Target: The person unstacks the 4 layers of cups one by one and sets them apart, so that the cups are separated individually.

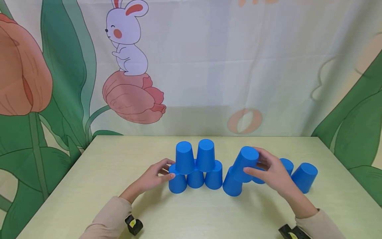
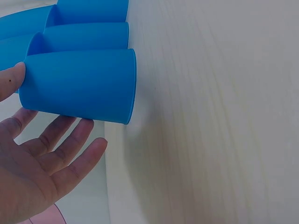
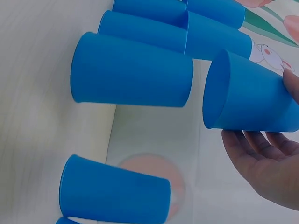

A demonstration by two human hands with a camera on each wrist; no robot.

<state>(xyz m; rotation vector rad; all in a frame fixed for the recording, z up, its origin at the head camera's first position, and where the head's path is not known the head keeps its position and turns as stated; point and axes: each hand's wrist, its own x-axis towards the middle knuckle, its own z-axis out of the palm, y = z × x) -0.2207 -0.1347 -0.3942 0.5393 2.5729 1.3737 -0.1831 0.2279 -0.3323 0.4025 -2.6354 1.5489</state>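
Several blue cups stand upside down on the table. My left hand (image 1: 153, 176) is at the leftmost bottom cup (image 1: 177, 183), its thumb touching the near side and its loosely extended fingers along the far side. Two cups, an upper left cup (image 1: 184, 157) and an upper right cup (image 1: 206, 156), rest on a row of three. My right hand (image 1: 273, 172) holds another blue cup (image 3: 257, 95) between thumb and fingers, raised and tilted, mouth downward. In the head view it overlaps a standing cup (image 1: 232, 184) just right of the row.
Farther right stand a blue cup (image 1: 304, 177) and another blue cup (image 1: 286, 165) partly behind my right hand. One more cup (image 1: 258, 180) shows under that hand. A printed curtain (image 1: 191, 83) hangs behind the light wooden table (image 1: 185, 215).
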